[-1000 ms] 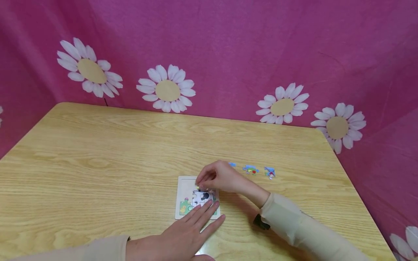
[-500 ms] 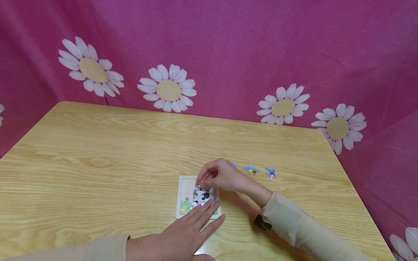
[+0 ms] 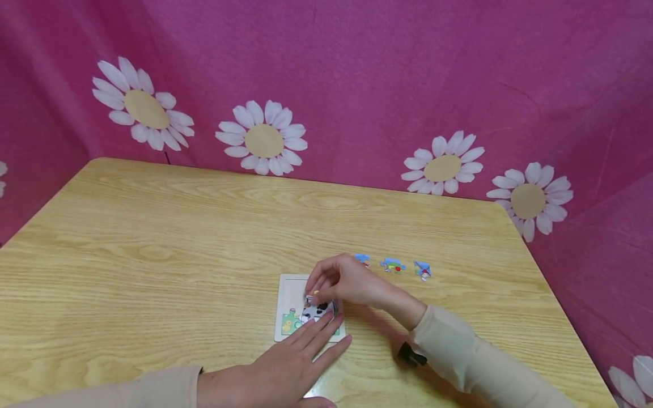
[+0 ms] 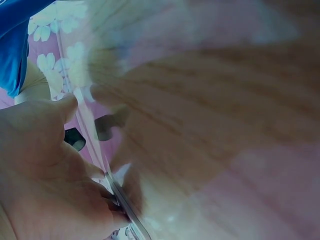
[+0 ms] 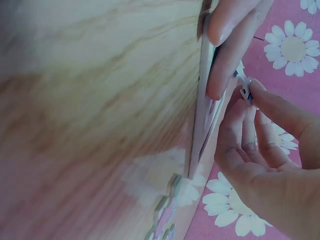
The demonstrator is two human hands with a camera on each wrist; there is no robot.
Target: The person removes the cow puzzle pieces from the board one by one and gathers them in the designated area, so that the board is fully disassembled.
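A square puzzle tray (image 3: 292, 288) with a pale rim lies near the front of the table. In it sit a green piece with a yellow chick (image 3: 288, 323) and black-and-white spotted pieces (image 3: 322, 309). My left hand (image 3: 293, 362) rests straight fingers on the tray's near right part, hiding some pieces. Above the spotted pieces, my right hand (image 3: 349, 281) pinches a puzzle piece (image 5: 245, 86) between thumb and fingers. The right wrist view shows that piece tilted, held over the tray's face. The left wrist view has my left palm (image 4: 45, 170) beside the tray's edge.
Three loose puzzle pieces lie in a row beyond the right hand: one partly hidden (image 3: 362, 259), one with a red spot (image 3: 393, 265), one blue (image 3: 422, 270). Wooden table (image 3: 178, 243) spreads around. A pink flowered cloth (image 3: 347, 85) hangs behind.
My right hand has shifted slightly toward me, and the piece it pinches looks more tilted. More of the leftmost loose piece shows. The left hand stays in place.
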